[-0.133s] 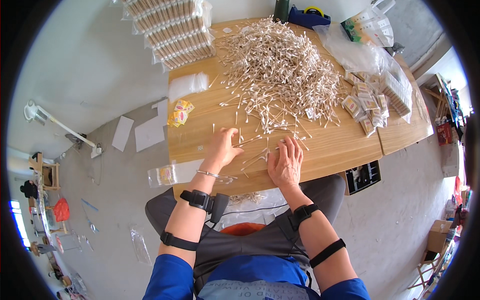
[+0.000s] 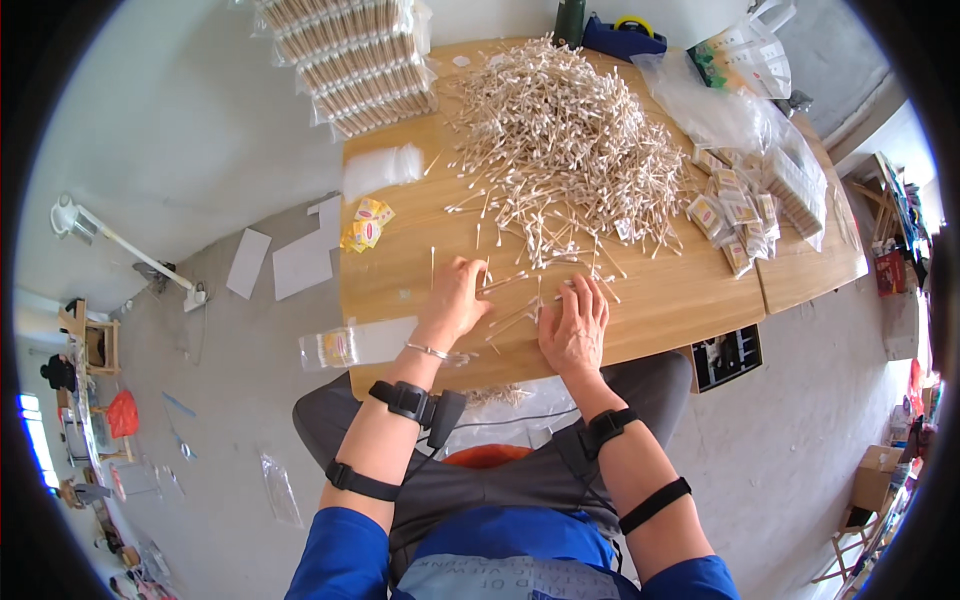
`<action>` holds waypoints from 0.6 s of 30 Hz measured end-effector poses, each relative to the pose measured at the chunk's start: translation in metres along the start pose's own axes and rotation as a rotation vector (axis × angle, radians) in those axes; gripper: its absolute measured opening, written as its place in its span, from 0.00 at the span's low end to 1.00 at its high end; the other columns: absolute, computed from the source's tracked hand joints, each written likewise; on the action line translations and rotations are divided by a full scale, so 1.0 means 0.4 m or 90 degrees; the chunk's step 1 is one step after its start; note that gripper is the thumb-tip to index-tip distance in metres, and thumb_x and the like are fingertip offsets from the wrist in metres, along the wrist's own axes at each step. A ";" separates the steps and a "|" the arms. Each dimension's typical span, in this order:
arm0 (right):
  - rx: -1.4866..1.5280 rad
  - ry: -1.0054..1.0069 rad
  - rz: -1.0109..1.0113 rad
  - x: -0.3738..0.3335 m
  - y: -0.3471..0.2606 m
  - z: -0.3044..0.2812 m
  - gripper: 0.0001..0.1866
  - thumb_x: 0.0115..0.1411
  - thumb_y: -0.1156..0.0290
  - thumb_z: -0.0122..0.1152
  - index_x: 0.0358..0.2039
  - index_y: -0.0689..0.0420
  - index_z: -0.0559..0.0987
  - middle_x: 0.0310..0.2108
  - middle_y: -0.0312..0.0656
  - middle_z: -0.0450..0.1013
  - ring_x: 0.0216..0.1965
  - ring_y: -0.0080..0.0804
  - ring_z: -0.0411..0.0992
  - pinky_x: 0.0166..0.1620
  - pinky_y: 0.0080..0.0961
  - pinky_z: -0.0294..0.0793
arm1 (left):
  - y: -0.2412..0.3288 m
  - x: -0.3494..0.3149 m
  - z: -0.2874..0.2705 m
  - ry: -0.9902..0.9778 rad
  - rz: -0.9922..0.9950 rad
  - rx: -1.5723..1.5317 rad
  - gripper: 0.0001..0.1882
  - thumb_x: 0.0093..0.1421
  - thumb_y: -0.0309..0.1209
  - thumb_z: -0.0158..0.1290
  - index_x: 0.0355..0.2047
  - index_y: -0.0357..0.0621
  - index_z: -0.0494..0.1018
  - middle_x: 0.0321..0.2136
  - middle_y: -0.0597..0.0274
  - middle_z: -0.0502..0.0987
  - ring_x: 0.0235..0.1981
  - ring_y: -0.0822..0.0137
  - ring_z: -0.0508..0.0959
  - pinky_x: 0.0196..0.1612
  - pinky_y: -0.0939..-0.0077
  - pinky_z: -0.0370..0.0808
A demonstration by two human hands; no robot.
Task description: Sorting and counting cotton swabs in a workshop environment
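Observation:
Loose cotton swabs (image 2: 515, 318) lie scattered on the tabletop between my two hands. My left hand (image 2: 458, 300) is curled, its thumb and fingertips drawn in at a few of these swabs; how many it grips is partly hidden. Palm down, my right hand (image 2: 573, 328) rests on the wood with fingers stretched out, the fingertips touching stray swabs. Just beyond both hands rises a big heap of cotton swabs (image 2: 570, 140). Left of my left hand are a white strip (image 2: 385, 342) and a clear bag with a yellow label (image 2: 335, 348).
Yellow cards (image 2: 367, 224) and clear bags (image 2: 383, 171) lie along the left edge of the wooden table (image 2: 690, 298). Bagged swabs (image 2: 350, 70) are stacked at the back left. Small filled packs (image 2: 735, 210) sit at right; a blue tape dispenser (image 2: 625, 40) stands behind.
My left hand has shifted slightly right, and its fingers have curled in closer to the swabs. My right hand stays almost where it was. The whole view has moved a little.

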State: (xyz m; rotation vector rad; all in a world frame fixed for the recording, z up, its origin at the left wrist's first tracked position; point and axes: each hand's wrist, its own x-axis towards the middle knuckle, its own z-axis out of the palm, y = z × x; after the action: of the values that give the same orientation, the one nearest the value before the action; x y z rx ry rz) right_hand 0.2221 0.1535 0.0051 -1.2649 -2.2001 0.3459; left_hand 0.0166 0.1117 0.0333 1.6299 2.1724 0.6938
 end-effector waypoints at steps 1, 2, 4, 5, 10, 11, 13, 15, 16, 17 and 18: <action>-0.005 -0.002 0.004 0.000 0.000 0.000 0.23 0.55 0.66 0.60 0.50 0.62 0.73 0.59 0.51 0.64 0.64 0.52 0.56 0.65 0.49 0.53 | -0.005 -0.001 0.007 0.008 0.016 0.014 0.22 0.46 0.29 0.69 0.41 0.40 0.75 0.40 0.52 0.77 0.44 0.52 0.77 0.49 0.63 0.74; -0.006 0.002 0.002 0.003 0.000 0.003 0.23 0.55 0.66 0.60 0.50 0.62 0.73 0.59 0.51 0.64 0.64 0.52 0.56 0.65 0.49 0.53 | -0.013 0.004 0.011 0.011 0.019 0.015 0.22 0.46 0.29 0.69 0.41 0.40 0.75 0.40 0.52 0.77 0.44 0.52 0.77 0.49 0.63 0.74; 0.005 -0.008 -0.004 0.003 -0.001 0.006 0.23 0.55 0.66 0.60 0.50 0.62 0.73 0.59 0.51 0.63 0.64 0.52 0.56 0.65 0.50 0.53 | -0.018 0.010 0.014 0.027 -0.065 -0.131 0.19 0.48 0.28 0.68 0.40 0.40 0.75 0.39 0.52 0.77 0.42 0.53 0.77 0.47 0.64 0.75; 0.010 -0.008 -0.006 0.003 0.000 0.007 0.23 0.55 0.65 0.60 0.50 0.62 0.73 0.59 0.51 0.63 0.64 0.52 0.56 0.65 0.50 0.52 | -0.013 0.012 0.014 0.026 -0.065 -0.133 0.19 0.48 0.28 0.68 0.40 0.40 0.75 0.39 0.52 0.77 0.42 0.53 0.77 0.47 0.64 0.75; 0.002 -0.003 -0.001 0.007 -0.001 0.001 0.23 0.55 0.65 0.60 0.50 0.62 0.73 0.59 0.51 0.63 0.64 0.52 0.57 0.65 0.50 0.52 | -0.009 0.027 0.020 0.039 -0.065 -0.140 0.12 0.52 0.25 0.64 0.37 0.40 0.76 0.36 0.52 0.77 0.38 0.56 0.78 0.42 0.65 0.76; 0.000 -0.001 -0.001 0.008 -0.001 0.000 0.23 0.56 0.65 0.59 0.50 0.62 0.73 0.59 0.51 0.63 0.64 0.52 0.57 0.65 0.50 0.52 | -0.009 0.027 0.021 0.038 -0.064 -0.141 0.12 0.52 0.25 0.64 0.37 0.40 0.76 0.36 0.52 0.77 0.38 0.56 0.78 0.42 0.65 0.76; 0.001 -0.003 0.000 0.004 -0.002 0.000 0.23 0.56 0.65 0.59 0.50 0.62 0.73 0.59 0.51 0.63 0.64 0.52 0.57 0.65 0.50 0.52 | -0.013 0.028 0.021 0.039 -0.059 -0.145 0.09 0.53 0.23 0.63 0.35 0.39 0.77 0.33 0.53 0.77 0.35 0.58 0.79 0.39 0.65 0.76; 0.005 -0.004 -0.002 0.007 -0.004 0.003 0.23 0.56 0.65 0.60 0.50 0.62 0.72 0.59 0.51 0.63 0.64 0.52 0.57 0.65 0.50 0.52 | -0.026 0.034 0.015 0.054 -0.045 -0.164 0.09 0.52 0.22 0.62 0.34 0.39 0.77 0.32 0.54 0.78 0.33 0.58 0.79 0.38 0.66 0.77; 0.011 -0.004 -0.005 0.006 -0.003 0.002 0.23 0.56 0.65 0.60 0.50 0.62 0.72 0.59 0.51 0.63 0.64 0.52 0.57 0.65 0.50 0.52 | -0.029 0.035 0.014 0.064 -0.030 -0.188 0.08 0.52 0.21 0.62 0.34 0.39 0.78 0.31 0.54 0.78 0.31 0.59 0.79 0.37 0.67 0.77; 0.016 -0.003 -0.008 0.005 -0.002 0.001 0.23 0.56 0.65 0.60 0.50 0.62 0.72 0.59 0.51 0.63 0.64 0.52 0.57 0.65 0.50 0.52 | -0.033 0.035 0.011 0.063 -0.030 -0.188 0.08 0.52 0.21 0.62 0.34 0.39 0.78 0.31 0.54 0.78 0.31 0.59 0.79 0.37 0.67 0.77; 0.016 -0.004 -0.007 0.005 -0.001 0.001 0.23 0.56 0.65 0.60 0.50 0.62 0.72 0.59 0.51 0.63 0.64 0.52 0.57 0.65 0.50 0.52 | -0.038 0.035 0.007 0.037 -0.032 -0.170 0.10 0.51 0.21 0.63 0.36 0.40 0.78 0.31 0.56 0.78 0.31 0.63 0.79 0.37 0.70 0.77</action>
State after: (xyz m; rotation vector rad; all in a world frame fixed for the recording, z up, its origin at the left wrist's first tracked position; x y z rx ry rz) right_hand 0.2208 0.1549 0.0058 -1.2384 -2.2001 0.3729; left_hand 0.0020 0.1224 0.0229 1.4299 2.0479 0.9793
